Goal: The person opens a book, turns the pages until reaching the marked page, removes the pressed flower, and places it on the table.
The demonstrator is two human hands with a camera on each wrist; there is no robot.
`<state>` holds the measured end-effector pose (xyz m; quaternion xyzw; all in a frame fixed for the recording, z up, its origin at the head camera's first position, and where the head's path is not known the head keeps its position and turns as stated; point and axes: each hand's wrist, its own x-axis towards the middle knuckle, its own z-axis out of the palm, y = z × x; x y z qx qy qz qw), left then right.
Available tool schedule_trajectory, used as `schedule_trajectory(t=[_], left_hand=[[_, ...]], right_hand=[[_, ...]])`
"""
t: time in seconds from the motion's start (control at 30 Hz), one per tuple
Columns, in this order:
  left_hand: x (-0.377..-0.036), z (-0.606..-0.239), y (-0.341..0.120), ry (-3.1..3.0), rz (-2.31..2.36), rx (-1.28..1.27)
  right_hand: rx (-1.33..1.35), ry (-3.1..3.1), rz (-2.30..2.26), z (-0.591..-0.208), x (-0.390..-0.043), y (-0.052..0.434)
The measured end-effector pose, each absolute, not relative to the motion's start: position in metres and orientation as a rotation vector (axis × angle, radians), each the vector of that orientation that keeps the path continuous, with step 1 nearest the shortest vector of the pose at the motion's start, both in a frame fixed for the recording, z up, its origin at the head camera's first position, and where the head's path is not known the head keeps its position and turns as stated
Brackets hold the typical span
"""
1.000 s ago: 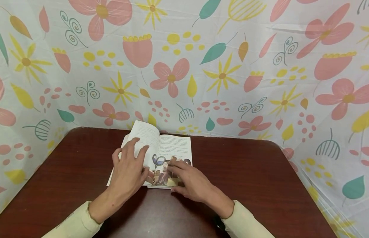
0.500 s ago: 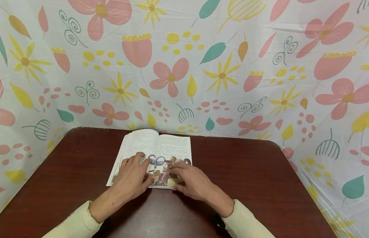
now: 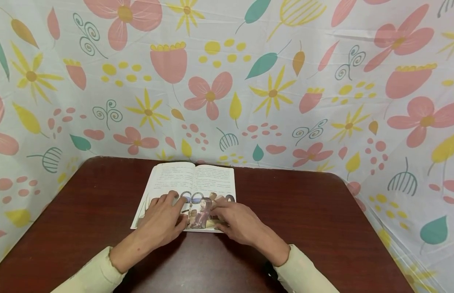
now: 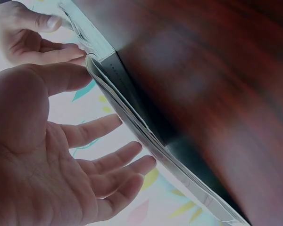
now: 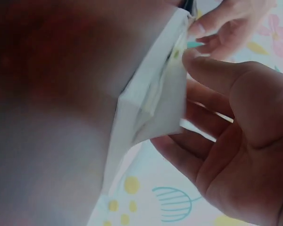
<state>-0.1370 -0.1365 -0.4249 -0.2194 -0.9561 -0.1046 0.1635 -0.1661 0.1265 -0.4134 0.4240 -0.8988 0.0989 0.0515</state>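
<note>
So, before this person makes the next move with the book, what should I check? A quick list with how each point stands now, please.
1. Book open on the table: ok, both pages face up.
2. Left page kept down: ok, the left hand lies over its lower part.
3. A sheet lifted at the right: ok, the right wrist view shows its corner standing away from the rest, by the right hand.
4. Just one sheet gripped: cannot tell, the view is blurred there.
5. Right page's picture fully uncovered: not ok, the right hand hides part of it.
6. Hands apart: ok, a gap shows between them.
</note>
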Motion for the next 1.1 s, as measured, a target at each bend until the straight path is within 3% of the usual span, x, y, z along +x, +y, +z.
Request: schedule_trajectory(t=[0.2, 0.4, 0.53, 0.83, 1.1], left_hand=[[-0.136, -0.423, -0.136, -2.728, -0.294, -0.634], [-0.14, -0.424, -0.136, -2.708, -0.313, -0.668], [-0.141, -0.422, -0.135, -2.731, -0.331, -0.678], [-0.136, -0.417, -0.13, -2.775, -0.552, -0.7], [-0.135, -0.41, -0.124, -2.675, -0.632, -0.619]], right_hand=[[1.36, -2.43, 0.264, -0.414, -0.173, 0.128], [0.956, -2.479, 0.405, -0.412, -0.169, 0.127], [0.746, -2.58, 0.736, -0.41, -0.164, 0.123], [0.867, -2.697, 1.527, -0.404, -0.149, 0.111], [0.916, -2.752, 1.495, -0.402, -0.145, 0.109]])
